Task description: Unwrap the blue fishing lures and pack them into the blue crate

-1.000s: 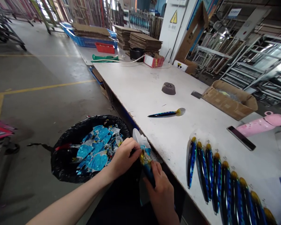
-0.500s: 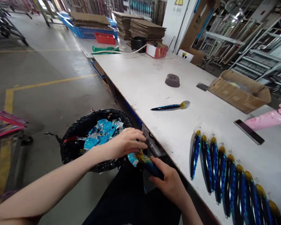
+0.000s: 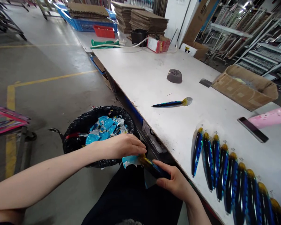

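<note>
My right hand (image 3: 174,181) is wrapped round a dark blue fishing lure (image 3: 154,170) with a yellow head, held over my lap. Fingers pressed together, my left hand (image 3: 128,146) is at the lure's head end, its thumb hidden. A light blue piece of film (image 3: 130,161) sticks out below those fingers, beside the head; the exact grip on it is partly hidden. Below the lure hangs a greyish flap (image 3: 150,179). Another lure (image 3: 170,104), with a pale clear tip, lies alone on the white table (image 3: 140,75). Several finished-looking lures (image 3: 230,179) lie side by side at the right.
A black-lined bin (image 3: 72,125) holding blue scraps (image 3: 105,125) stands left of the table edge. On the table are a grey-brown lump (image 3: 174,76), a phone (image 3: 253,129), a pink bottle (image 3: 271,117) and a cardboard box (image 3: 243,90). Cardboard stacks (image 3: 148,22) stand at the back.
My left hand has lowered slightly, its fingers now closer together at the lure's head. The blue film shows more. My right hand and the lure have shifted slightly right and down.
</note>
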Motion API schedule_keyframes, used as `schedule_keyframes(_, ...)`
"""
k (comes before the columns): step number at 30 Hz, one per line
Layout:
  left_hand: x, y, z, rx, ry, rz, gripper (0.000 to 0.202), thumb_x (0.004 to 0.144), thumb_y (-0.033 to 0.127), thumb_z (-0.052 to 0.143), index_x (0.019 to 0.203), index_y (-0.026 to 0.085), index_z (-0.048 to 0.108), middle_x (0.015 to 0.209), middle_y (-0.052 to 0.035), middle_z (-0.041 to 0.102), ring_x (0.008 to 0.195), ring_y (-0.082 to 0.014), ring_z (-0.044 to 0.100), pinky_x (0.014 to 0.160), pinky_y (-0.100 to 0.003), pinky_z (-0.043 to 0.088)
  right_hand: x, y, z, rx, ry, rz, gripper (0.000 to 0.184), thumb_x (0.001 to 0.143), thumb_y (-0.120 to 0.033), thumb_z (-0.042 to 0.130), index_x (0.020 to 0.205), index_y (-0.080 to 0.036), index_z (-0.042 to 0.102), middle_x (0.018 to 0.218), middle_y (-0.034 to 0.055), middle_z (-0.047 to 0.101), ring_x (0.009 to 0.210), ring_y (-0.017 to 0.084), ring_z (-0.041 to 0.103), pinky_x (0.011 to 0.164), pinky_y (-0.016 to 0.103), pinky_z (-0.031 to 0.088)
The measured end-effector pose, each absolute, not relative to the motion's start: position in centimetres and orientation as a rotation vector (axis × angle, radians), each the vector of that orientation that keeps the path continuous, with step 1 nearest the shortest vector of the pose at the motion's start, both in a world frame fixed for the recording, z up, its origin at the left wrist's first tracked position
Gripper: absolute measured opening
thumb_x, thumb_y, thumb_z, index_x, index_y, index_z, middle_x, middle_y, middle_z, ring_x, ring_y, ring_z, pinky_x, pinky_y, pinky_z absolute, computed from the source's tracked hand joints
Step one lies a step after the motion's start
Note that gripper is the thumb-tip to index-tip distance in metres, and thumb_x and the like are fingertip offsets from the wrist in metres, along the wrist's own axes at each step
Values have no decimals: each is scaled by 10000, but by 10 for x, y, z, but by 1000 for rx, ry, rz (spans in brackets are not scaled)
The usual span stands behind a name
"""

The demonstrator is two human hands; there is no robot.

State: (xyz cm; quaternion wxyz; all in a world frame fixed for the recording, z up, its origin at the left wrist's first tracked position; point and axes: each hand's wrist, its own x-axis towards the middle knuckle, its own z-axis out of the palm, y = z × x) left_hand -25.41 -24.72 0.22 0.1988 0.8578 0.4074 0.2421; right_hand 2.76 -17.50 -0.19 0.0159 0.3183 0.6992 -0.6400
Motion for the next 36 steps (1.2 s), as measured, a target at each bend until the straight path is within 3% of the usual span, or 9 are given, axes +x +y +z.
schedule_keyframes(9,-227,-258,-3,2701,1238,462,308,977,130,383,850,195,655,790,-49,680,697,-171,598,676,-291,460,39,-179,-10,838,2200,-1901,505,822,-314,702,1315,-277,596,1305,19,644,1218,293,583,1057,442,426)
schedule_keyframes(13,-213,-255,-11,2437,1189,444,172,890,82,506,837,183,634,783,-29,646,630,-137,561,567,-244,411,24,-190,-2,590,2519,-1402,605,786,-218,734,1363,-220,550,1356,97,601,1175,301,602,1014,425,462)
schedule_keyframes(17,-221,-230,-24,1643,1252,457,162,863,127,480,811,168,627,673,16,598,510,-88,524,479,-189,377,12,-203,11,439,2678,-1005,610,799,-196,711,1376,-256,523,1320,100,612,1012,298,644,879,422,518)
schedule_keyframes(19,-236,-218,-30,1337,1274,505,184,889,205,466,822,160,631,641,23,583,512,-90,534,501,-186,407,17,-203,13,390,2683,-1160,591,811,-249,709,1373,-262,528,1344,96,598,1033,285,639,900,401,508)
schedule_keyframes(23,-256,-218,-36,952,1103,804,287,852,390,616,1009,157,674,814,-32,670,718,-139,627,680,-244,501,36,-194,2,691,2444,-1886,569,808,-421,719,1333,-251,579,1318,87,626,1178,275,589,1005,375,440)
schedule_keyframes(26,-241,-233,-38,623,782,1016,406,756,397,749,1094,180,697,1005,-91,705,933,-213,662,818,-319,521,41,-192,-17,905,1931,-2417,685,746,-580,729,1311,-218,594,955,68,749,835,214,687,735,292,519)
schedule_keyframes(29,-211,-246,-44,488,575,1222,508,704,390,803,1160,201,687,1197,-122,669,1076,-274,639,894,-367,515,35,-206,-38,869,1413,-2852,704,709,-683,690,1158,-141,668,683,56,708,469,127,569,425,205,389)
schedule_keyframes(32,-186,-249,-48,434,539,1344,650,636,460,840,1201,196,660,1098,-113,699,950,-259,680,789,-324,544,25,-226,-54,904,1001,-3146,634,741,-731,606,939,-138,712,647,53,672,357,88,466,333,195,294)
schedule_keyframes(36,-172,-243,-40,454,815,1427,469,630,366,860,1031,189,691,903,-33,702,785,-162,654,696,-224,517,14,-241,-67,811,610,-3259,697,782,-777,505,909,-124,712,442,-26,516,282,59,300,302,185,225)
